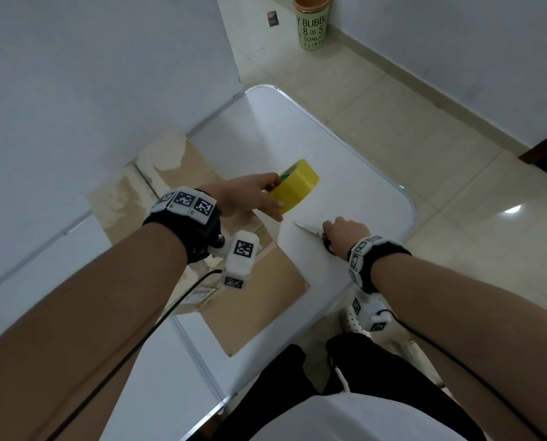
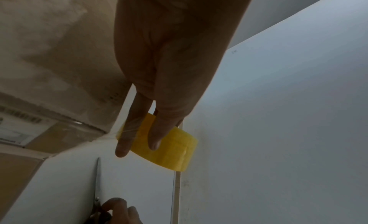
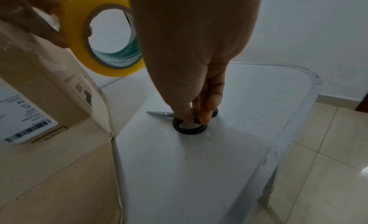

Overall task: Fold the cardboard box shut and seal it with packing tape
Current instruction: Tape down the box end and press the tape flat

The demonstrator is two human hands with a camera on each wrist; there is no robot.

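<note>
The left hand [image 1: 249, 195] holds a yellow roll of packing tape [image 1: 296, 186] lifted above the white worktop [image 1: 355, 173], with the fingers [image 2: 157, 133] curled over the outer face of the roll and the thumb on the other side. From the right wrist view the roll's brown cardboard core with green print inside faces the camera, and the roll [image 3: 105, 38] hangs just above the upper edge of the box.

The brown cardboard box [image 1: 259, 300] sits on the worktop beneath and behind the left wrist, its top flaps lying flat and its surface patched with pale torn areas. A white shipping label with barcodes [image 3: 24, 117] is stuck to the side nearest the right hand.

The right hand [image 1: 345, 233] is down on the worktop, just right of the box, gripping the black looped handles of a pair of steel scissors [image 3: 179, 119]. At least 1 fingertip [image 3: 187, 117] is pushed into a loop, and the closed blades lie flat on the worktop, pointing away from the right hand toward the box.

A pale green printed bin [image 1: 312, 22] stands on the tiled floor, far beyond both hands.
</note>
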